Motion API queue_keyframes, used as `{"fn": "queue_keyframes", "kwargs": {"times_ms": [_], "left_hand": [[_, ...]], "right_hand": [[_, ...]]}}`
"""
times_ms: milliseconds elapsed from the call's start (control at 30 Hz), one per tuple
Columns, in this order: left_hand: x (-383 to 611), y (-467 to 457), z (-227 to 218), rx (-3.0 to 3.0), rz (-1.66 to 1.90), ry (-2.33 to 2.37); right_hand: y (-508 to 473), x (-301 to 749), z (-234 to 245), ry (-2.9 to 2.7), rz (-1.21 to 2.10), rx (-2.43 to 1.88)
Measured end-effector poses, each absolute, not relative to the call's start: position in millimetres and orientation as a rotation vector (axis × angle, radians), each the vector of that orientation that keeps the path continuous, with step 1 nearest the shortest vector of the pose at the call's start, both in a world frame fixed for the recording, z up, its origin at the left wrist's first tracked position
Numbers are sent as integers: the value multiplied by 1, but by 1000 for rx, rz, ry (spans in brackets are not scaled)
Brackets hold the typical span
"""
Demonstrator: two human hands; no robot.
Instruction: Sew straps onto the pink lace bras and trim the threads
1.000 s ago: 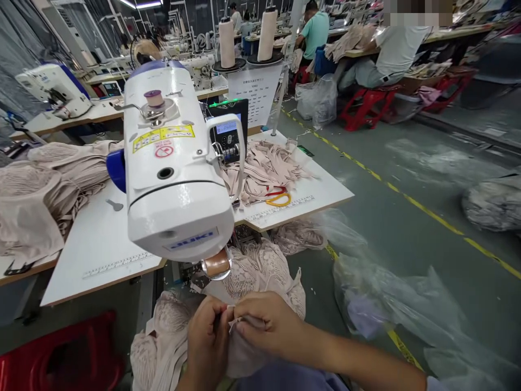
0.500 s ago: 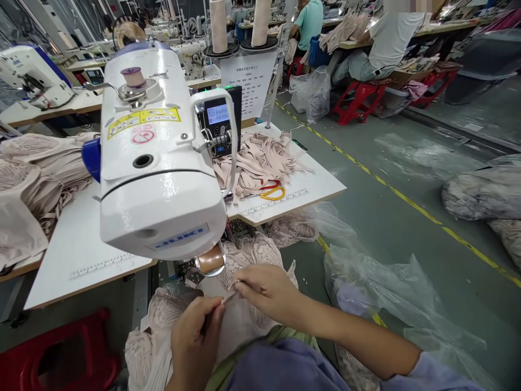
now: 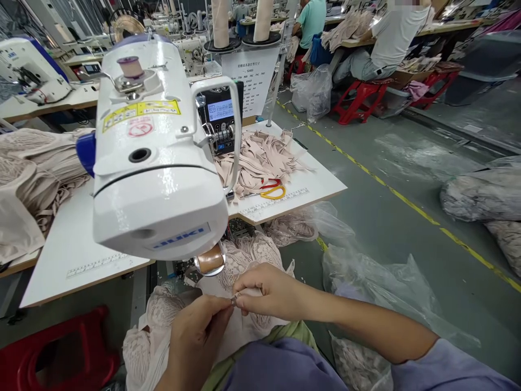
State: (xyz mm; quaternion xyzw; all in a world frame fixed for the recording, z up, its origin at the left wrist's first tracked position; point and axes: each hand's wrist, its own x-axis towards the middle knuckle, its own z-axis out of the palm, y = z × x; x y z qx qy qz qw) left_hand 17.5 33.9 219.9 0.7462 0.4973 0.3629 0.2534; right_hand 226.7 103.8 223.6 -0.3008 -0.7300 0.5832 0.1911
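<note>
My left hand point(image 3: 200, 327) and my right hand point(image 3: 266, 292) meet in front of the sewing machine head point(image 3: 158, 212), each closed in a pinch. Between the fingertips is a thin beige fabric strap point(image 3: 234, 298), only a small bit of it showing. Under the hands, beige lace bras point(image 3: 234, 266) lie over the lap, with more lace cups point(image 3: 157, 312) hanging to the left. Just beyond the fingers is the machine's brown and silver round part point(image 3: 210, 260). Its needle area is hidden behind the head.
Cut beige strips point(image 3: 264, 155) are heaped on the white table point(image 3: 321, 182) beside scissors with red and yellow handles point(image 3: 273, 192). Folded bras point(image 3: 36, 168) are stacked at left. A red stool point(image 3: 87, 347) stands lower left; plastic bags point(image 3: 374, 277) lie on the floor at right. Co-workers sit behind.
My hands have come together, so the stretch of strap between them is shorter. My left hand shifted slightly right. The view tilted a little.
</note>
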Motion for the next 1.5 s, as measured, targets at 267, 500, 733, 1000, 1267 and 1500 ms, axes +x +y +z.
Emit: {"fn": "queue_keyframes", "kwargs": {"times_ms": [267, 500, 733, 1000, 1267, 1500], "left_hand": [[14, 48, 225, 2025, 803, 1354], [12, 49, 220, 2390, 653, 1377], [20, 47, 220, 2310, 785, 1462], [-9, 63, 210, 2612, 814, 1772], [-26, 70, 204, 3046, 669, 1550], [-5, 65, 219, 2914, 502, 1771]], "right_hand": [[103, 226, 230, -2237, 1401, -796], [101, 227, 226, -2204, 1300, -889], [106, 220, 237, -2194, 1098, -881], [159, 188, 258, -2391, 983, -979], [160, 186, 262, -2460, 910, -1053], [133, 194, 218, -2229, 377, -866]]}}
